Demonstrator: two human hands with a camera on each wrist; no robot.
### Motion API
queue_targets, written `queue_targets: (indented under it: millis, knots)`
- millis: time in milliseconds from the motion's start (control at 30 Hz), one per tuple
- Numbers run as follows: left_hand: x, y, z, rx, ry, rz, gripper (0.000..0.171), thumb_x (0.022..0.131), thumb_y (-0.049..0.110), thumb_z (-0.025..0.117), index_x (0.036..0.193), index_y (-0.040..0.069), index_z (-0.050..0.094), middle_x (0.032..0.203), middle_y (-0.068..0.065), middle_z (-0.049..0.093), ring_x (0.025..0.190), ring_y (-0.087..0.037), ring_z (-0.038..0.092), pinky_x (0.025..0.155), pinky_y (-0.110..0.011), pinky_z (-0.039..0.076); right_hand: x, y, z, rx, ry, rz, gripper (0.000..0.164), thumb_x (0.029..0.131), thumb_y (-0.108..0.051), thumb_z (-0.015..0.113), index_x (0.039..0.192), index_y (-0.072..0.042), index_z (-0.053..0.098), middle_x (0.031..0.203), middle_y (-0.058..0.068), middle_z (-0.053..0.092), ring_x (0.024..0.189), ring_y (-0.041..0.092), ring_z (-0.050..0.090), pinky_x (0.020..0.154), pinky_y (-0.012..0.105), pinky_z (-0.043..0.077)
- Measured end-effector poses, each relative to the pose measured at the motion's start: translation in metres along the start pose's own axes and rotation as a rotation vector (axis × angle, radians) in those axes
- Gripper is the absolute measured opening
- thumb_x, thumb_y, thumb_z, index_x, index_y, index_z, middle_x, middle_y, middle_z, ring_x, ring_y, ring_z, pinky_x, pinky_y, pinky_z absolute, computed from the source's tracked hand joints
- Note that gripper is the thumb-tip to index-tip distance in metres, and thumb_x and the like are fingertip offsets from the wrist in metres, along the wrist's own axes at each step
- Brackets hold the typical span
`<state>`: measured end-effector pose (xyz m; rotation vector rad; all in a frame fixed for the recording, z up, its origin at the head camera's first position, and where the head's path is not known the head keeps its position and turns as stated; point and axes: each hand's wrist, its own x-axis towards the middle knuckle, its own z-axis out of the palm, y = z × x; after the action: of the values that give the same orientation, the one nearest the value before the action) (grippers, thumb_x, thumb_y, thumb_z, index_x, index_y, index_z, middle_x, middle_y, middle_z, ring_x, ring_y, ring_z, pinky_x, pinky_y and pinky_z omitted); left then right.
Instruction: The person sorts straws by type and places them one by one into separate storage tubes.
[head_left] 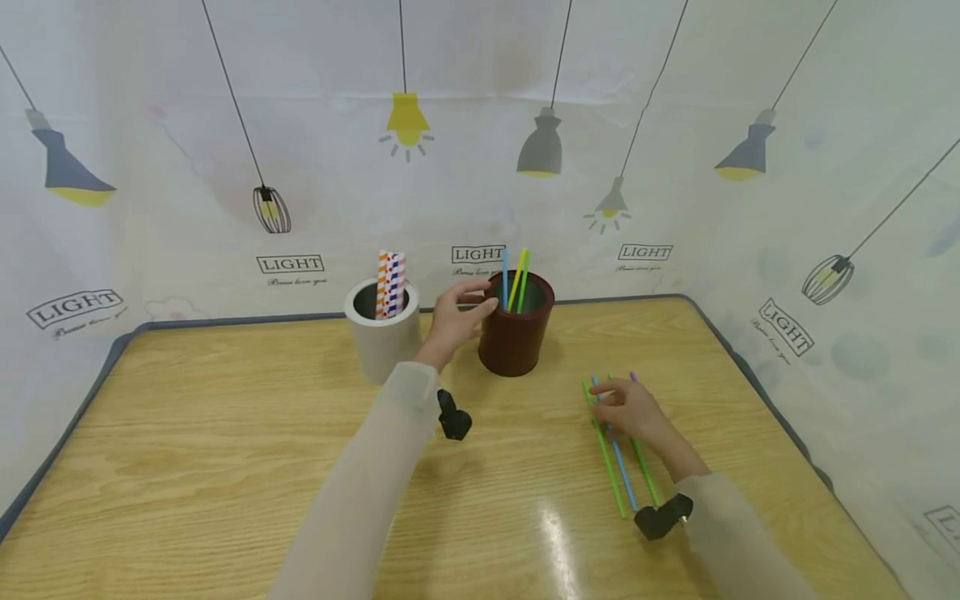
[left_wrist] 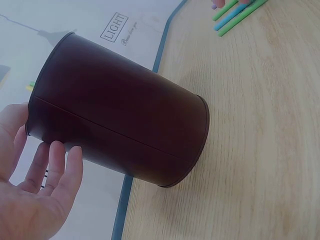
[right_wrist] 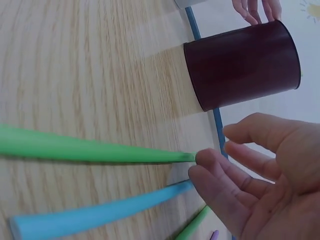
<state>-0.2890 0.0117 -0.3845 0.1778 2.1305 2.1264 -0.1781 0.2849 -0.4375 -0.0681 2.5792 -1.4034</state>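
Note:
My left hand (head_left: pixel 452 321) is at the left side of a dark brown round cup (head_left: pixel 513 350). Its thumb lies by the rim, and the other fingertips touch the wall. Blue (head_left: pixel 505 279), yellow (head_left: pixel 516 283) and green (head_left: pixel 524 283) straws stand in that cup. To the right, my right hand (head_left: pixel 633 410) hovers low over several straws lying side by side, its thumb and fingers apart. Its fingertips are right at the far ends of a green straw (right_wrist: pixel 90 147) and a blue straw (right_wrist: pixel 100 212). A purple tip (head_left: pixel 633 377) shows beyond the hand, which hides part of the straws.
A white round cup (head_left: pixel 382 342) with patterned straws (head_left: pixel 391 283) stands left of the brown cup. Both are near the back edge of the wooden table (head_left: pixel 247 433). Behind the table hangs a cloth (head_left: pixel 472 183) printed with lamps.

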Motion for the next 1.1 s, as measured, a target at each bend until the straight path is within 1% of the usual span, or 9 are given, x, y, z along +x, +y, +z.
queue_targets:
  millis: [200, 333, 467, 567, 700, 800, 1100]
  knots:
    - [0.000, 0.000, 0.000, 0.003, 0.006, 0.005, 0.034, 0.086, 0.018, 0.065, 0.119, 0.011, 0.059, 0.114, -0.014, 0.051, 0.101, -0.028, 0.054, 0.078, -0.049, 0.050, 0.001, -0.006, 0.004, -0.063, 0.041, 0.003, 0.034, 0.083, 0.000, 0.060, 0.113, 0.012, 0.053, 0.086, 0.016, 0.061, 0.065, 0.024, 0.062, 0.056, 0.033, 0.055]
    - [0.000, 0.000, 0.000, 0.005, 0.010, -0.002, 0.034, 0.086, 0.018, 0.065, 0.119, 0.011, 0.059, 0.115, -0.013, 0.051, 0.101, -0.027, 0.054, 0.077, -0.048, 0.051, 0.003, -0.009, 0.007, -0.076, 0.028, 0.031, 0.034, 0.081, 0.003, 0.060, 0.112, 0.014, 0.052, 0.080, 0.013, 0.060, 0.061, 0.021, 0.060, 0.054, 0.032, 0.054]
    - [0.000, -0.001, 0.000, 0.004, 0.007, -0.004, 0.034, 0.087, 0.018, 0.065, 0.120, 0.012, 0.059, 0.115, -0.013, 0.051, 0.102, -0.027, 0.054, 0.077, -0.048, 0.051, 0.005, -0.011, 0.011, -0.115, 0.031, 0.055, 0.035, 0.080, 0.003, 0.063, 0.112, 0.014, 0.053, 0.073, 0.010, 0.056, 0.055, 0.019, 0.057, 0.052, 0.032, 0.054]
    - [-0.001, 0.000, 0.000, 0.005, 0.000, -0.001, 0.034, 0.087, 0.018, 0.065, 0.120, 0.011, 0.059, 0.116, -0.013, 0.050, 0.102, -0.027, 0.053, 0.077, -0.048, 0.051, 0.006, -0.012, 0.013, -0.168, 0.038, 0.057, 0.038, 0.078, 0.000, 0.067, 0.111, 0.013, 0.054, 0.071, 0.010, 0.056, 0.052, 0.019, 0.057, 0.050, 0.032, 0.053]
    - [-0.001, 0.000, 0.000, 0.006, -0.009, 0.003, 0.035, 0.087, 0.018, 0.064, 0.121, 0.011, 0.058, 0.116, -0.014, 0.049, 0.103, -0.027, 0.053, 0.078, -0.047, 0.051, 0.008, -0.011, 0.018, -0.191, 0.053, 0.093, 0.043, 0.075, -0.007, 0.074, 0.111, 0.010, 0.056, 0.072, 0.008, 0.058, 0.051, 0.017, 0.057, 0.050, 0.029, 0.051]
    - [-0.001, 0.000, -0.001, 0.007, -0.015, 0.005, 0.035, 0.088, 0.018, 0.064, 0.122, 0.011, 0.058, 0.117, -0.014, 0.049, 0.104, -0.027, 0.052, 0.078, -0.047, 0.051, 0.010, -0.009, 0.022, -0.179, 0.067, 0.115, 0.046, 0.074, -0.010, 0.076, 0.111, 0.009, 0.056, 0.071, 0.006, 0.059, 0.051, 0.015, 0.056, 0.049, 0.028, 0.050]
    - [-0.002, 0.001, -0.001, 0.007, -0.006, 0.002, 0.035, 0.087, 0.018, 0.064, 0.121, 0.011, 0.058, 0.115, -0.013, 0.049, 0.104, -0.027, 0.052, 0.078, -0.048, 0.050, 0.010, -0.009, 0.029, -0.202, 0.064, 0.073, 0.042, 0.075, -0.003, 0.072, 0.111, 0.011, 0.055, 0.061, 0.003, 0.060, 0.044, 0.012, 0.052, 0.043, 0.024, 0.044]
